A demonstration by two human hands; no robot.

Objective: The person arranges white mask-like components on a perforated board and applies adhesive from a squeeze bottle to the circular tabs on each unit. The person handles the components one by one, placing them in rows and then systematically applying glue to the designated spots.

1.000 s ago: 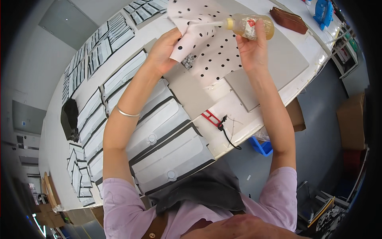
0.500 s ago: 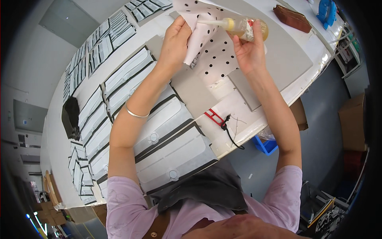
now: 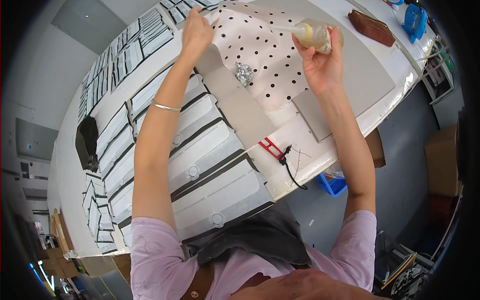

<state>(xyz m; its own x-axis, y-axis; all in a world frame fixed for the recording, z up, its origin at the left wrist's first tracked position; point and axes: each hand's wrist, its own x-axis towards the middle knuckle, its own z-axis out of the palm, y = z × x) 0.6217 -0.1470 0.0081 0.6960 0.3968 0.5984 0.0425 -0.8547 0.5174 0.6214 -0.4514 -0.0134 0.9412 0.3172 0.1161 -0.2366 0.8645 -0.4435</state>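
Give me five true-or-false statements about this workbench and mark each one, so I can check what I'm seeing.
1. The right hand holds a long-nozzled bottle. True.
2. The polka-dot sheet has red dots. False: its dots are black.
3. A silver bangle circles the left forearm. True.
4. The brown zip pouch is in the left hand. False: it lies apart from both hands.
5. A crumpled silvery lump lies at the sheet's edge. True.
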